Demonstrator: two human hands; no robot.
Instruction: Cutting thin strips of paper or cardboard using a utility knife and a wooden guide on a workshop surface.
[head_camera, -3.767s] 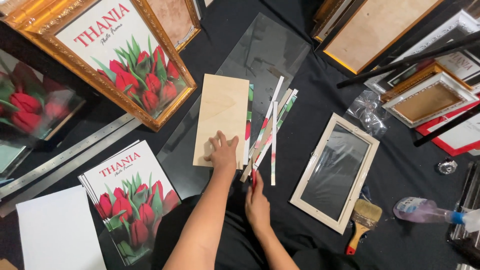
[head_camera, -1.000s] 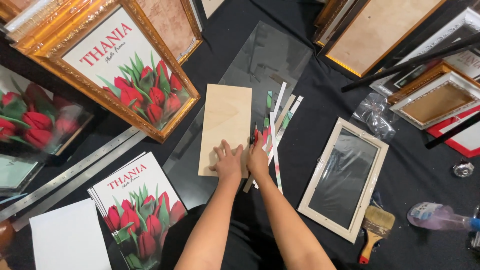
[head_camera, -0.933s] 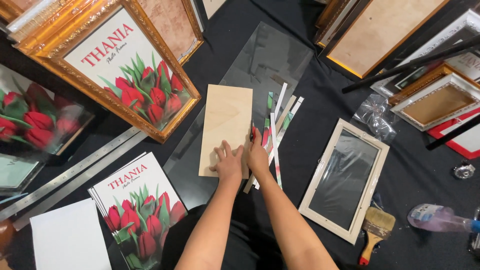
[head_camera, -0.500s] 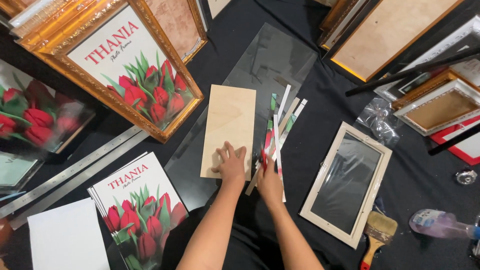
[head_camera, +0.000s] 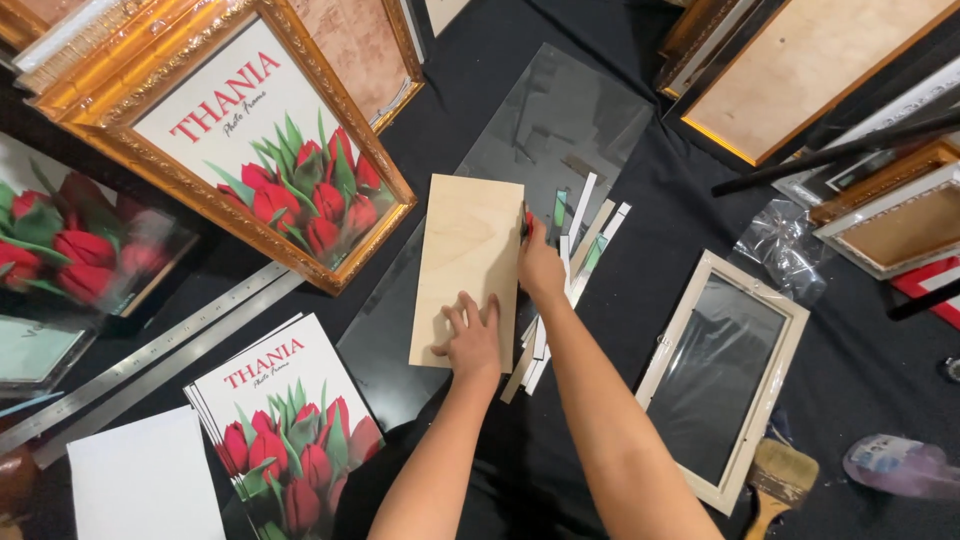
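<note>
Now the left hand (head_camera: 472, 338) is pressing flat, fingers spread, on the wooden board (head_camera: 468, 268) lying over the glass sheet (head_camera: 560, 120). Meanwhile the right hand (head_camera: 540, 268) is gripping a red cutter (head_camera: 527, 222) at the board's far right edge. Cut paper strips (head_camera: 585, 240) are already lying beside; this cut looks barely started.

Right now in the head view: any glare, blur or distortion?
Head view: the glass sheet mirrors dim shapes, no hard glare; the left hand on the wooden board is sharp; the spray bottle at the right edge is soft; the steel ruler looks straight, so little distortion.
</note>
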